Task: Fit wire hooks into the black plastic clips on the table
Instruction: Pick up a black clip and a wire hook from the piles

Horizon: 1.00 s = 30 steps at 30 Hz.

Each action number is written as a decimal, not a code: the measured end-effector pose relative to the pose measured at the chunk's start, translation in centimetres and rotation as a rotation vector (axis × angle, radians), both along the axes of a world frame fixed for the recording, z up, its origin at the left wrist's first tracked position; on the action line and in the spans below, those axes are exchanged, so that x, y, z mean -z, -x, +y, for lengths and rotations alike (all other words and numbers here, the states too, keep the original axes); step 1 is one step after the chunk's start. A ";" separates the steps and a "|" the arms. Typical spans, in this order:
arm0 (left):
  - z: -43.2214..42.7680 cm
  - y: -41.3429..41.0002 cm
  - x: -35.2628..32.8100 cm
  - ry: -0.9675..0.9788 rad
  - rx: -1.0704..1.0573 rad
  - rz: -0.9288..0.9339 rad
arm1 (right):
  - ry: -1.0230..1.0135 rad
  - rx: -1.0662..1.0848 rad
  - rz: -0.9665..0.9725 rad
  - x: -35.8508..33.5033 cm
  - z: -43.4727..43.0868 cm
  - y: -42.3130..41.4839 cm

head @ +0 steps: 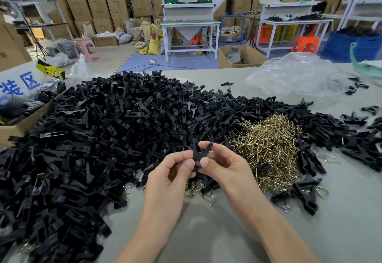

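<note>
A black plastic clip (198, 151) stands upright between my two hands above the table, its forked end up. My left hand (171, 178) pinches its lower part from the left with thumb and fingers. My right hand (224, 165) pinches it from the right, the forefinger curled over one prong. A bit of brass wire shows inside the fork. A huge heap of black clips (107, 134) covers the left and middle of the table. A pile of brass wire hooks (270, 149) lies just right of my hands.
Clips fitted with hooks (303, 194) lie at the right. A crumpled clear plastic bag (297, 76) sits at the back right. A cardboard box (18, 126) stands at the left edge. Bare grey table (206, 231) lies between my forearms. Workbenches and stacked cartons fill the room behind.
</note>
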State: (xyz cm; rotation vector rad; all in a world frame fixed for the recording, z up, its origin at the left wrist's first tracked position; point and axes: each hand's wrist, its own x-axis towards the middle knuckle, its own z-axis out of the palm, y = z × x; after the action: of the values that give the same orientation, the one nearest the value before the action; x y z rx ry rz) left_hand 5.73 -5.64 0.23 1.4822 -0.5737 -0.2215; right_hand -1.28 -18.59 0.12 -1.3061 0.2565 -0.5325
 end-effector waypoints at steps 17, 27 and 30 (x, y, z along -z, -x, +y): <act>1.7 -2.3 1.3 -0.771 0.197 -0.923 | 0.068 0.196 -0.031 0.0 -1.2 0.1; 1.0 -2.0 1.6 -0.841 0.020 -1.021 | 0.174 0.227 0.070 1.0 -1.3 -0.2; 1.2 -1.9 1.6 -0.800 0.016 -1.011 | 0.185 0.215 0.072 1.0 -1.2 -0.2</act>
State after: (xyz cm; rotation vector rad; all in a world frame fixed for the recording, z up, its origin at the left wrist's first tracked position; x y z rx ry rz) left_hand 7.65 -4.45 -1.39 2.3513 -1.4108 0.3727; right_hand -1.04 -19.83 -0.86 -1.4878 0.4185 -0.7053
